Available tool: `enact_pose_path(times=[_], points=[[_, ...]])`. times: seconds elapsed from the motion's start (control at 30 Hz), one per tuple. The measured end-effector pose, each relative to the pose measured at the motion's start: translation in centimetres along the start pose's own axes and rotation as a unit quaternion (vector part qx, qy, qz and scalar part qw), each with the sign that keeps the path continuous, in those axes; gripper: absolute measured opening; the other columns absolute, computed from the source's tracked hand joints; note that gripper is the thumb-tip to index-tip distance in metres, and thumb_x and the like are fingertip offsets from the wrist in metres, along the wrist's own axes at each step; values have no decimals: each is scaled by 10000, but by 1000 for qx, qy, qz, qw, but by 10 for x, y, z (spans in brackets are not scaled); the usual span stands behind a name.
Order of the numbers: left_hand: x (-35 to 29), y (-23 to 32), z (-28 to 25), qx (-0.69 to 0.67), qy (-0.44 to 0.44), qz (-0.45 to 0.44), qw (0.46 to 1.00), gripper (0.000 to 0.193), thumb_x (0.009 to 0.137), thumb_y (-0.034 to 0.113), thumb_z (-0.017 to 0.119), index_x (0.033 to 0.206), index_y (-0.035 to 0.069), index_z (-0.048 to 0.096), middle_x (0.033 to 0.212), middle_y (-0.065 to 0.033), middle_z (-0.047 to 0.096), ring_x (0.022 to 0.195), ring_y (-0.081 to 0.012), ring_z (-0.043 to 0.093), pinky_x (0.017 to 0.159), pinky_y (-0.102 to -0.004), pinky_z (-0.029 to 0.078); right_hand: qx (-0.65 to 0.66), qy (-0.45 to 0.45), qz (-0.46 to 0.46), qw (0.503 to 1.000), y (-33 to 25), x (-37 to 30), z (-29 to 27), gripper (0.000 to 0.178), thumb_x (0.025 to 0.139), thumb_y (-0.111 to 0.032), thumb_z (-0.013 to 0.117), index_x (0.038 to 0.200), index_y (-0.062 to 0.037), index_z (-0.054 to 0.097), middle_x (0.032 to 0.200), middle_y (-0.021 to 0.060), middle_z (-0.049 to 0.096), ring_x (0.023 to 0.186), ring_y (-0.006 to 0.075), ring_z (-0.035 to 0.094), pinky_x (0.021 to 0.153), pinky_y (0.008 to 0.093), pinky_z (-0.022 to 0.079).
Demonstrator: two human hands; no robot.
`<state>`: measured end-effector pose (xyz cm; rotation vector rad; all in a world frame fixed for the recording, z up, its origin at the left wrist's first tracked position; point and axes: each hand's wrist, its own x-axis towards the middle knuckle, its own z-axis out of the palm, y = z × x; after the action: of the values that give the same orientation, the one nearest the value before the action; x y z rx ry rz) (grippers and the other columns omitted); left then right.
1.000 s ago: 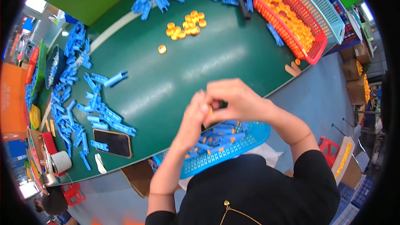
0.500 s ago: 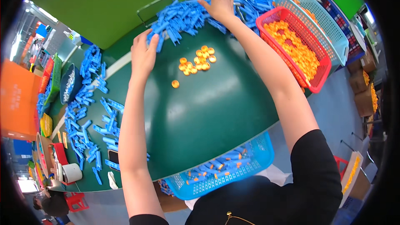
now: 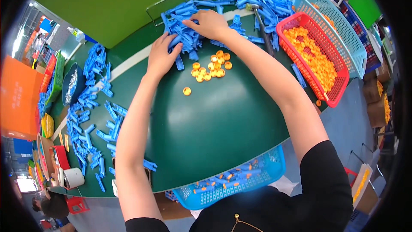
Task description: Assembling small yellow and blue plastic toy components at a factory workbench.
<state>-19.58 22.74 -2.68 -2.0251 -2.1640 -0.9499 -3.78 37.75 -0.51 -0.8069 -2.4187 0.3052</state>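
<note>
A heap of blue plastic clip-like pieces (image 3: 183, 21) lies between my two hands at the back of the green table. My left hand (image 3: 162, 56) rests against the heap's near left side, thumb and fingers apart, with blue pieces at its fingertips. From the right, my right hand (image 3: 209, 25) reaches over the heap, its thumb stretched out and its fingers bent and partly hidden at the pieces. Neither hand lifts a piece. Just nearer to me lie several small orange round caps (image 3: 211, 66), with a single orange cap (image 3: 187, 91) apart from them.
More blue pieces (image 3: 268, 4) lie at the back right beside a dark-handled tool (image 3: 264, 30). A red basket (image 3: 339, 71) of orange caps stands at right, next to a light blue basket (image 3: 358, 51). Loose blue pieces (image 3: 88, 137) cover the table's left. A blue basket (image 3: 274, 163) sits below the front edge.
My right hand has come nearer and left, drawing part of the blue pile with it and opening a gap behind. My left hand has shifted slightly right and nearer, against the heap.
</note>
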Motion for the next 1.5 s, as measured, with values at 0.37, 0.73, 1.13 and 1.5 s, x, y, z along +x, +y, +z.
enact_pose_path(times=[0.37, 0.73, 1.13, 1.5], points=[[-111, 27, -54, -111, -20, -29, 993, 428, 933, 319, 560, 1267, 51, 554, 1348, -173, 512, 1246, -328, 469, 1068, -393, 331, 137, 11, -142, 980, -61, -60, 12, 410, 942, -411, 507, 1005, -47, 685, 1089, 140, 646, 1060, 332, 561, 939, 413, 430], [-221, 41, -147, 267, -62, -83, 958, 444, 906, 227, 592, 1323, 97, 508, 1338, -158, 517, 1208, -366, 471, 1017, -421, 372, 93, -21, -31, 995, -48, -213, -121, 135, 837, -121, 658, 946, -42, 671, 934, 106, 630, 955, 279, 579, 861, 369, 445], [-255, 98, -141, 297, -123, -117, 940, 512, 916, 314, 521, 1355, 58, 457, 1454, -152, 383, 1363, -377, 283, 1110, -567, 153, -254, 162, 247, 921, 240, -202, -351, 284, 817, -286, 653, 1001, -75, 709, 943, 138, 702, 898, 282, 670, 815, 379, 513], [-277, 183, -83, 107, -131, -117, 979, 707, 891, 512, 490, 1396, 28, 392, 1454, -246, 324, 1344, -454, 251, 1092, -597, 174, -121, -217, 516, 820, 351, -151, -352, 865, 798, -707, 542, 1469, -214, 306, 1435, 134, 423, 1155, 356, 549, 876, 540, 494]])
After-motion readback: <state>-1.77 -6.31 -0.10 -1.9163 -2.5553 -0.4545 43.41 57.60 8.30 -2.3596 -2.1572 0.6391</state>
